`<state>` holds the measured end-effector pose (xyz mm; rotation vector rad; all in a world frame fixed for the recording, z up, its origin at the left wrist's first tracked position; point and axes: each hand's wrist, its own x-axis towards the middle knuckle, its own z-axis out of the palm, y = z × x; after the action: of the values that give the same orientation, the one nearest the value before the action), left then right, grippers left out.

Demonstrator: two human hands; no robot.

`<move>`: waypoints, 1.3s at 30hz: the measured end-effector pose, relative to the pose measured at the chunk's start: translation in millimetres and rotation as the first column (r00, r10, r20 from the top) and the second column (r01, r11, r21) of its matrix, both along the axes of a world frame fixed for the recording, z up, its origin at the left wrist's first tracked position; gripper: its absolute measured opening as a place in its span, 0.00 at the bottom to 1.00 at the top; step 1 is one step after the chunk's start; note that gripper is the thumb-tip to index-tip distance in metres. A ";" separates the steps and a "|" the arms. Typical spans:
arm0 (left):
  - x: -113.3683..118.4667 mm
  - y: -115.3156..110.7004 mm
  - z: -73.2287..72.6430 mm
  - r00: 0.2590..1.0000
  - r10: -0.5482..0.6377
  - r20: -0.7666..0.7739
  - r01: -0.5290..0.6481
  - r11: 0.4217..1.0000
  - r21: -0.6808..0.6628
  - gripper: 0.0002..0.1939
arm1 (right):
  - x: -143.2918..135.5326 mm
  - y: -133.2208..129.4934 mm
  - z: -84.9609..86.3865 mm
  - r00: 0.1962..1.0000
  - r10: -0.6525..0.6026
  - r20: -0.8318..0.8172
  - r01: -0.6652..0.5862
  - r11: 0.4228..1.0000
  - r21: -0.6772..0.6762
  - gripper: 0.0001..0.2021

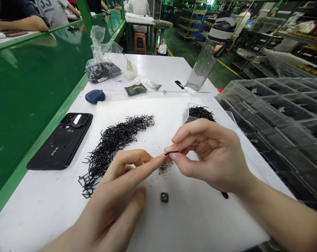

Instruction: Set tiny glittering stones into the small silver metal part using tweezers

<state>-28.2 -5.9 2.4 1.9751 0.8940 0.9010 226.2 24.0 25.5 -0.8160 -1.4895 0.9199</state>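
Between the thumb and fingertips of my right hand is pinched a thin, short black bent piece. My left hand reaches its index fingertip to the piece's left end, its thumb apart from the fingers. Below the fingertips lies a scatter of tiny metallic bits. A small dark rounded cube sits on the white sheet nearer to me. Left of centre, a long heap of similar black bent pieces spreads behind my left hand. A clear box, partly hidden by my right hand, holds more of them.
A black phone and a blue oval case lie at left. Farther back are a plastic bag, a small glass bottle, a green packet and a tall water bottle. Stacked clear compartment trays stand at right.
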 end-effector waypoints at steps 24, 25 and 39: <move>6.7 3.9 2.3 0.995 0.033 0.092 -0.034 0.999 0.012 0.37 | -1.1 -0.8 1.6 1.000 -0.005 0.005 0.005 0.999 0.043 0.17; 7.8 4.8 4.6 0.994 0.054 0.098 -0.053 0.999 -0.011 0.36 | -1.6 -0.2 1.4 1.000 -0.017 0.004 0.017 0.999 0.050 0.16; 17.4 6.8 20.4 0.966 0.256 -0.033 -0.258 0.959 -0.121 0.20 | 109.7 41.6 33.7 0.750 -0.486 0.449 0.433 0.873 0.224 0.09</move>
<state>-10.9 0.9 22.9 1.7892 1.2086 0.9491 335.8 65.6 59.2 -1.3391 -1.6365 0.2531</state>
